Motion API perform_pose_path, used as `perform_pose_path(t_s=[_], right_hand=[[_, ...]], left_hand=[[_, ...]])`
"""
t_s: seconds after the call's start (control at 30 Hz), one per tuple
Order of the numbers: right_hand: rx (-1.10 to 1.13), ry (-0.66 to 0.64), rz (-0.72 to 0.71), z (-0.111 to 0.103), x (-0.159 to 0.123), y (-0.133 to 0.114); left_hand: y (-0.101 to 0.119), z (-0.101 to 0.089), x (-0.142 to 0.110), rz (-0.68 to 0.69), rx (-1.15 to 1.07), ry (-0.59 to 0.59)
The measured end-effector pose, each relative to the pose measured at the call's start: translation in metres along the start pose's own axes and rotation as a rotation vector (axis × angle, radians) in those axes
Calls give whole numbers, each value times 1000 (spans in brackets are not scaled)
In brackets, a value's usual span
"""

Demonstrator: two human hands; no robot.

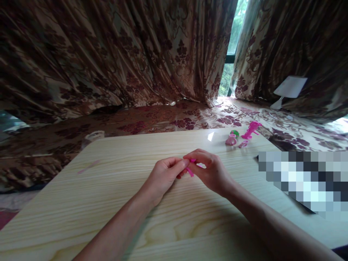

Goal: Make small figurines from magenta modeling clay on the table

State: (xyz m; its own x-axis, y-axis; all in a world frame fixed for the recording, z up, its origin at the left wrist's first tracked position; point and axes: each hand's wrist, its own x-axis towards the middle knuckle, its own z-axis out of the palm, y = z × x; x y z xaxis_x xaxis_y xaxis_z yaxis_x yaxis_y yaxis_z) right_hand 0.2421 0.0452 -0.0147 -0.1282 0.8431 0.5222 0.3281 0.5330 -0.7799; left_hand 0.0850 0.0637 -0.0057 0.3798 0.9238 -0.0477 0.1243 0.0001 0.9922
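Observation:
My left hand [164, 175] and my right hand [210, 170] meet over the middle of a pale wooden table [114, 188]. Both pinch the same small pink plastic piece [190, 170], which shows only between the fingertips; most of it is hidden by my fingers. Both hands have their fingers curled closed around it. Farther back on the right lie more small toy parts: a pink rounded piece [231, 140] with a green bit [235, 133] behind it, a bright pink stand-like piece [251, 129], and a tiny pink bit [243, 144].
A thin pink strip [88, 166] lies on the table at the left. A blurred-out patch [301, 181] covers the table's right edge. Patterned brown curtains [122, 54] hang behind, and matching cloth [168, 117] spreads beyond the far edge. A white card [289, 88] leans at the right.

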Motion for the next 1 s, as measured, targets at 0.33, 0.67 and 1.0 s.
perform_pose_path(t_s=[0.33, 0.67, 1.0], right_hand=[[-74, -22, -22, 3, -3, 2], [-295, -146, -114, -1, -2, 2], [-428, -181, -147, -7, -3, 1]], left_hand=[[0, -1, -1, -51, -184, -9], [0, -2, 1, -12, 85, -2], [4, -2, -2, -22, 123, -44]])
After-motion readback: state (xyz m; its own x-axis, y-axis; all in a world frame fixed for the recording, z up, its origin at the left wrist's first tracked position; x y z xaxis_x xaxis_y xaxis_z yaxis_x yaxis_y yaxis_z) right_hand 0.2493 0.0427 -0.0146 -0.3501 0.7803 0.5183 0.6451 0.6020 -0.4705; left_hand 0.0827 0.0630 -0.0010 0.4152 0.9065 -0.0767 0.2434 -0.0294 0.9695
